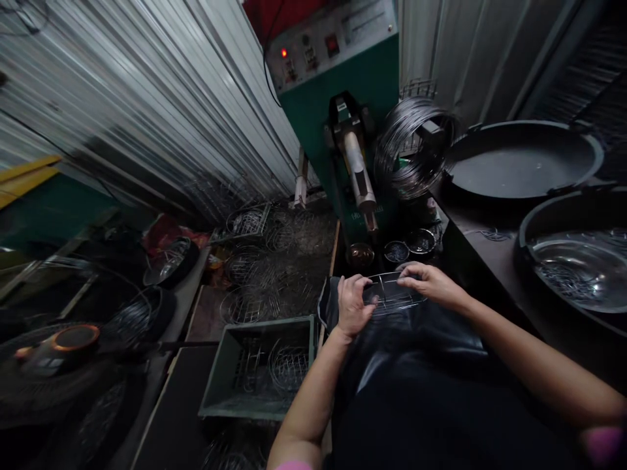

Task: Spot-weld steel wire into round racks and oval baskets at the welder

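A small wire rack (pixel 386 302) is held over my lap, between my two hands. My left hand (pixel 353 301) grips its left end, thumb and fingers closed on the wires. At the other end my right hand (pixel 425 282) pinches a wire of the rack between thumb and fingers. Just beyond the rack are a coppery round cup (pixel 360 255) and two small bowls of metal bits, the middle bowl (pixel 396 251) and the right bowl (pixel 420 241). Above them points the metal electrode arm (pixel 361 179) of a green machine (pixel 308 104).
A coil of wire (pixel 414 147) hangs beside the machine. At right stand two large black pans, the far pan (pixel 526 160) and the near pan (pixel 529 245), which holds small metal pieces. A green crate (pixel 210 398) with wire racks sits at left. Several wire pieces (pixel 245 267) cover the floor behind it.
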